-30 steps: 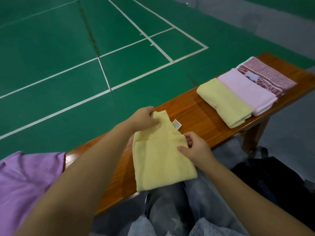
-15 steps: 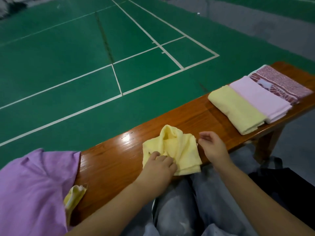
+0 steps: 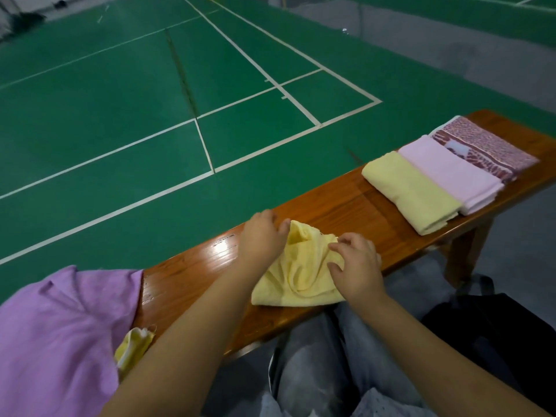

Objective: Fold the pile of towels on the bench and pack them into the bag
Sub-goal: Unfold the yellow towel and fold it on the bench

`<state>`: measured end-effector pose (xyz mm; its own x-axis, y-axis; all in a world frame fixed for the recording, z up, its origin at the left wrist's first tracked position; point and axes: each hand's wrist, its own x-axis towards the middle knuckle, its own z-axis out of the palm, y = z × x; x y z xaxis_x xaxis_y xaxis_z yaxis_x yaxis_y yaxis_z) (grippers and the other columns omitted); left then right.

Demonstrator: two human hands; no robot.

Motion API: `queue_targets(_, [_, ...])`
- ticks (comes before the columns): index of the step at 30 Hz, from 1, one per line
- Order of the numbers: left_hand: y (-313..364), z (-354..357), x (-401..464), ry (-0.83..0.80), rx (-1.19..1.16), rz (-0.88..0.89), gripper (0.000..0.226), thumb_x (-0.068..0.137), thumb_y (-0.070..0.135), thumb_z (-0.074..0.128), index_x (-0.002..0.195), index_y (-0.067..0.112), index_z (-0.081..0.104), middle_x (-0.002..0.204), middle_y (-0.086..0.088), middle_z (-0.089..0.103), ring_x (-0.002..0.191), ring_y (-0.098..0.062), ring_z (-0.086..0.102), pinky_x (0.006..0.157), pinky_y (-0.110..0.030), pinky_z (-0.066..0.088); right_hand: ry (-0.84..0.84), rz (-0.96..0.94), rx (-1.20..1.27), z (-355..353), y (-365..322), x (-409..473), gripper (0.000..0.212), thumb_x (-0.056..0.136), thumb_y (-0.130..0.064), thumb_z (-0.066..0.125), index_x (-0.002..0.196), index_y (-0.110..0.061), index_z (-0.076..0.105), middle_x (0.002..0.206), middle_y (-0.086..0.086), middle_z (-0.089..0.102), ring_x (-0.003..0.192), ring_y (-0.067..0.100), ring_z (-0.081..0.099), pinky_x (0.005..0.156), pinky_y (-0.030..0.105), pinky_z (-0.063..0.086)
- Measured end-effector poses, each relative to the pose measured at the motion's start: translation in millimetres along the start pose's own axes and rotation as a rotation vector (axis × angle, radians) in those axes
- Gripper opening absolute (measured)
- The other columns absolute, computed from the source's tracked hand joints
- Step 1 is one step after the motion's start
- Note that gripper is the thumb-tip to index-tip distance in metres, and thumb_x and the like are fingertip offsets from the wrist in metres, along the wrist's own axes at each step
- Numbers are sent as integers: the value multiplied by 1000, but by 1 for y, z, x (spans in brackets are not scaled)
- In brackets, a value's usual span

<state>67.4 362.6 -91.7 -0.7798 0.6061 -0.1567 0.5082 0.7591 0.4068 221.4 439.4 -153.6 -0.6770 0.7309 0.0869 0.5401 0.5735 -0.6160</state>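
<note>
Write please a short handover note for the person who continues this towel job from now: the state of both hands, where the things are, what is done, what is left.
Hands: left hand and right hand both rest on the crumpled yellow towel at the bench middle; whether they pinch it is unclear.
Done: three folded towels lie side by side at the bench's right end: yellow, pink, patterned.
Left: fold this yellow towel, then the purple cloth and the small yellow piece at the left end. Nothing is packed yet; the black bag sits on the floor, right.

Bare forearms [image 3: 192,341], seemingly grey trousers [image 3: 313,371]
</note>
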Motion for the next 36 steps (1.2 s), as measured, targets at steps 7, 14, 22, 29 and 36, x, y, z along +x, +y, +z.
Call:
queue_targets(7, [-2, 0, 27, -369, -166, -241, 36, 96, 45, 50, 102, 14, 66, 93, -2, 65, 81, -17, 59, 65, -28, 47, -95, 111, 393, -24, -8, 23, 25, 96, -19, 53, 119, -17, 61, 119, -3, 54, 96, 5, 52, 78, 17, 41])
queue_targets(14, [-1, -4, 14, -317, -301, -51, 6, 89, 18, 66, 95, 19, 65, 94, 5, 62, 79, -7, 54, 58, -16, 44, -364, 281, 372, -18, -16, 56, 51, 88, -28, 66, 134, -18, 47, 120, -1, 59, 107, 14, 55, 80, 26, 45])
queue_targets(22, [1, -1, 4, -311, -22, 82, 13, 91, 19, 61, 85, 29, 65, 96, 8, 59, 94, -14, 57, 84, -32, 55, -318, 369, 407, -13, -27, 63, 34, 85, -23, 70, 117, -17, 59, 111, 0, 62, 101, 17, 57, 81, 30, 50])
queue_targets(29, [-8, -8, -13, -239, -250, 201, 20, 90, 15, 64, 101, 32, 68, 95, 14, 61, 90, -6, 56, 76, -23, 49, -337, 394, 371, -14, -33, 65, 28, 89, -29, 64, 114, -16, 59, 113, 2, 59, 102, 19, 55, 80, 33, 49])
queue_targets(36, [-15, 7, -34, -266, 132, 264, 72, 85, 14, 64, 143, 39, 30, 115, 11, 49, 116, -14, 44, 105, -42, 28, -341, 437, 496, -17, -34, 65, 24, 79, -6, 72, 93, -20, 59, 104, 4, 62, 99, 22, 58, 84, 37, 52])
